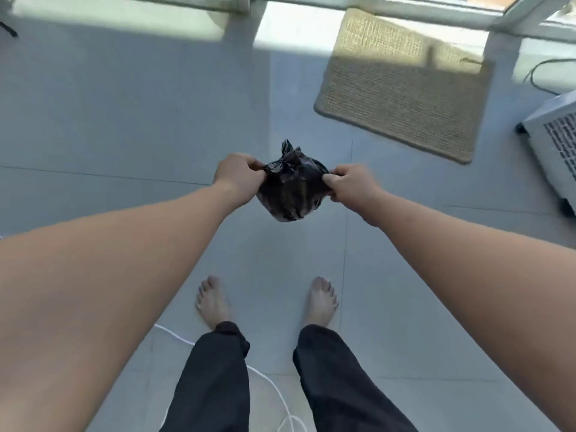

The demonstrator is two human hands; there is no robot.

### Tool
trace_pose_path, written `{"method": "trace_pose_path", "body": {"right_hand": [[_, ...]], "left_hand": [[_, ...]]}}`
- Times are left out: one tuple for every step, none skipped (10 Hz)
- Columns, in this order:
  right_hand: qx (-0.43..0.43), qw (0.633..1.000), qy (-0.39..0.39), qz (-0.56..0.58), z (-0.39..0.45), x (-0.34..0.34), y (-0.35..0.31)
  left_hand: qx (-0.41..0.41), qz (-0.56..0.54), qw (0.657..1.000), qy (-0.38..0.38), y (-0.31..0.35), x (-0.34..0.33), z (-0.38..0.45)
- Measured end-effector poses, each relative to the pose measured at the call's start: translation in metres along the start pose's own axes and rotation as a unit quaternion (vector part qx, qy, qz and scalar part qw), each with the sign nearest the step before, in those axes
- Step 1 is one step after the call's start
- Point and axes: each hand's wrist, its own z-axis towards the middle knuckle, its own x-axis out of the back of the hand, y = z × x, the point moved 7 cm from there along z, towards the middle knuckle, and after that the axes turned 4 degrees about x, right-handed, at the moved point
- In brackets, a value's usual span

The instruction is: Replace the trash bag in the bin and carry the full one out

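A small black trash bag (pixel 291 188), full and knotted at the top, hangs in the air in front of me above the grey tiled floor. My left hand (pixel 238 176) pinches the bag's upper left edge. On the opposite side my right hand (pixel 350 183) pinches its right edge. Both arms reach forward at about the same height. No bin is in view.
A woven beige doormat (pixel 405 88) lies ahead to the right by a white door frame (pixel 405 7). A white slatted appliance (pixel 554 145) stands at the right edge, with a dark cable (pixel 539 73) behind it. A white cord (pixel 274 388) runs past my bare feet.
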Motion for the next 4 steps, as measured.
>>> {"method": "trace_pose_path", "body": {"right_hand": [[-0.019,1.0,0.002,-0.002,0.048,-0.023,0.041],[-0.043,0.998,-0.017,0.035,0.075,-0.044,0.069],[-0.047,0.997,-0.049,0.036,0.075,-0.058,0.083],[-0.075,0.996,-0.049,0.026,0.067,-0.048,0.085]], "left_hand": [[0.008,0.01,1.0,-0.014,-0.023,-0.038,0.046],[0.026,0.019,0.999,-0.026,-0.051,-0.066,0.084],[0.046,0.035,0.997,-0.049,-0.068,-0.082,0.093],[0.057,0.045,0.996,-0.053,-0.064,-0.078,0.081]]}}
